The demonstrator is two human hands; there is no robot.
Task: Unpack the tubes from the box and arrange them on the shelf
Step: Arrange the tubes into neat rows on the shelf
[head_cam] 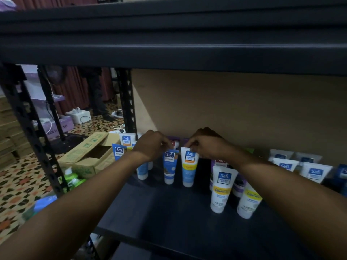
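Pinching 2 tubes by their flat crimped tops, the left hand (150, 145) holds the blue tube (170, 167) and the right hand (206, 145) holds the white tube (188, 166), mid-frame. Both tubes stand cap-down, just beside each other, on the dark shelf (159, 212). At centre left the cardboard box (88, 156) sits open. The other tubes (220, 188) stand at lower right. They look light, soft-walled and easily toppled, so the stiff crimp is probably the surest hold.

"Safi Naturals" on blue tube (170, 167), "Safi Perfect White" on white-yellow tube (189, 166)
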